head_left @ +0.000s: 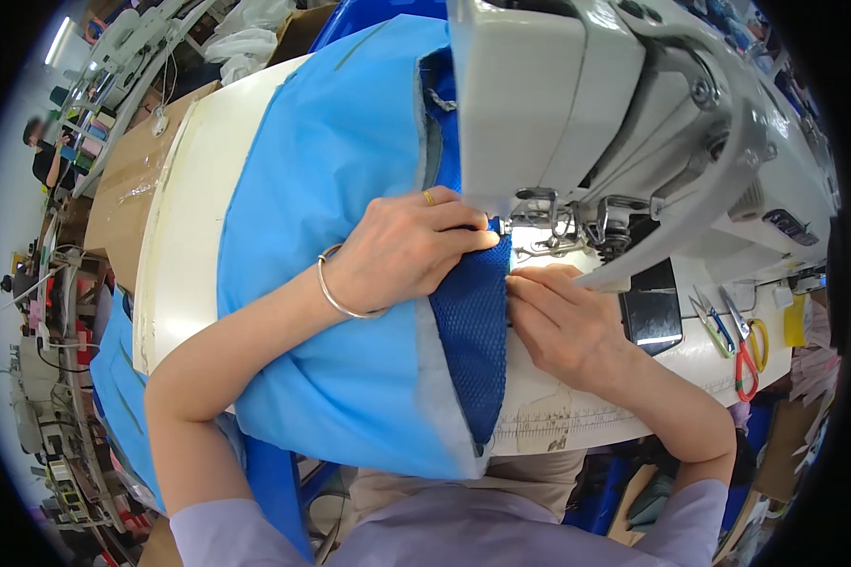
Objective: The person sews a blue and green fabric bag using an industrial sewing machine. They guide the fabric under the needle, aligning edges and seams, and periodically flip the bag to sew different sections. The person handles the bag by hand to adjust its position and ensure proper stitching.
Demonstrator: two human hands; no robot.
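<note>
A large piece of light blue fabric [331, 189] with a darker blue mesh strip [473, 331] lies across the white sewing table [184, 246]. My left hand [407, 250] presses down on the fabric, fingertips at the mesh edge beside the needle area [548, 231] of a white sewing machine [633, 113]. It wears a ring and a thin bangle. My right hand [563, 321] lies flat on the table at the mesh strip's right edge, pinching or guiding the seam just in front of the presser foot.
Scissors with red and yellow handles [745, 345] and small snips [714, 321] lie on the table to the right, next to a dark phone [651, 312]. Cardboard boxes [132, 180] stand at the left. Another person [43, 151] sits far left among more machines.
</note>
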